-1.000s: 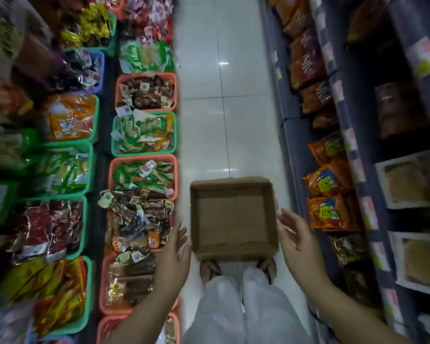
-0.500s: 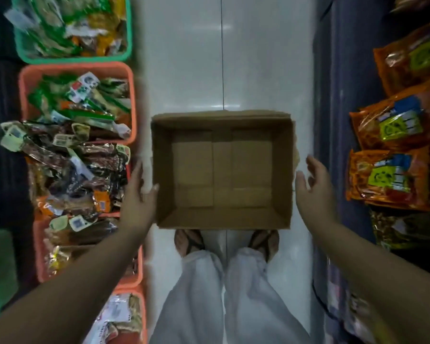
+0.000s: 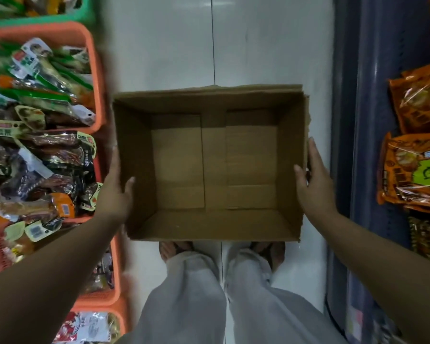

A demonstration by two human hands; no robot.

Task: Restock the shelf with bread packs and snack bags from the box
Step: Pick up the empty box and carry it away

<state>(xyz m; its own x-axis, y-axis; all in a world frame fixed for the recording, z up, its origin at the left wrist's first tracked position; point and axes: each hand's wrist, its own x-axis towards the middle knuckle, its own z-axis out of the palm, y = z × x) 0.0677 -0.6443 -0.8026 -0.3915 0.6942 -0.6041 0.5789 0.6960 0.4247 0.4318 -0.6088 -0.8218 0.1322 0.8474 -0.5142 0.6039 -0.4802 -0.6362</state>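
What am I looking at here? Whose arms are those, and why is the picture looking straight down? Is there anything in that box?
The camera sits on a person's head and looks down, so you see what that person sees. The two arms belong to them. Near the bottom are their legs in light trousers and their feet on the white floor.

In the middle is an open cardboard box standing on the floor. It is empty; you can see its bare bottom. The left hand is on one side wall, thumb hooked over the edge, and the right hand is on the other side.

On the left are orange baskets full of snack packets. On the right is a blue shelf with orange snack bags.
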